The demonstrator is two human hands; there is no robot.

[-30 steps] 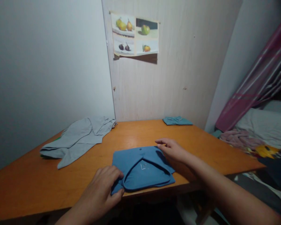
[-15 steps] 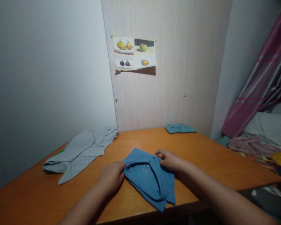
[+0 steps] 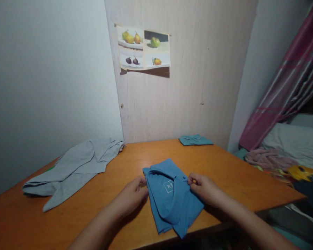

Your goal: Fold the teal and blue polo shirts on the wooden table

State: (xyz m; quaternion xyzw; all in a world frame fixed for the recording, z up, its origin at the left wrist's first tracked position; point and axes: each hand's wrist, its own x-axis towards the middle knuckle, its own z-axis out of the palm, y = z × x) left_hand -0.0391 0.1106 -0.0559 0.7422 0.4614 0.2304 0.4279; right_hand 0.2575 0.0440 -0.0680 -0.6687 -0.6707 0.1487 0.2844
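Observation:
A folded blue polo shirt [image 3: 172, 198] lies near the front edge of the orange wooden table [image 3: 237, 180], collar side up with a small white label showing. My left hand [image 3: 131, 196] grips its left edge with the fingers curled round the cloth. My right hand [image 3: 203, 187] pinches the right edge by the collar. The shirt sits turned at an angle, one corner reaching over the table's front edge.
A crumpled grey garment [image 3: 73, 166] sprawls over the table's left side. A small folded teal garment [image 3: 195, 140] rests at the far edge by the wall. A fruit poster [image 3: 143, 47] hangs on the wall. A bed with heaped clothes [image 3: 276, 159] stands to the right.
Both hands have turned the blue shirt clockwise on the table and shifted it slightly right. My left hand moved up from the front corner to the shirt's left edge.

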